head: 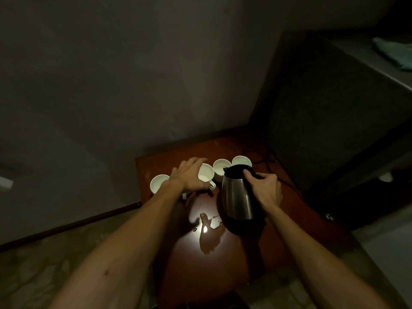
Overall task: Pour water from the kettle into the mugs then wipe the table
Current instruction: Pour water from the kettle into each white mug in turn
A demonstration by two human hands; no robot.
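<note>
The right hand [266, 190] has its fingers wrapped around the black handle of the steel kettle [237, 195], lifted and leaning toward 11 o'clock, probably to aim its spout at a cup. The left hand [189, 175] curls around the second white mug [206, 172], tipping it toward the kettle, seemingly to steady it. Three more mugs [241, 161] complete a row running 9 to 1 o'clock. A puddle [208, 233] glints at 6 o'clock on the dark wooden table [278, 237], which sits in a dim corner.

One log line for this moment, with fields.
right hand: holds kettle | left hand: on mug | table: spill
</note>
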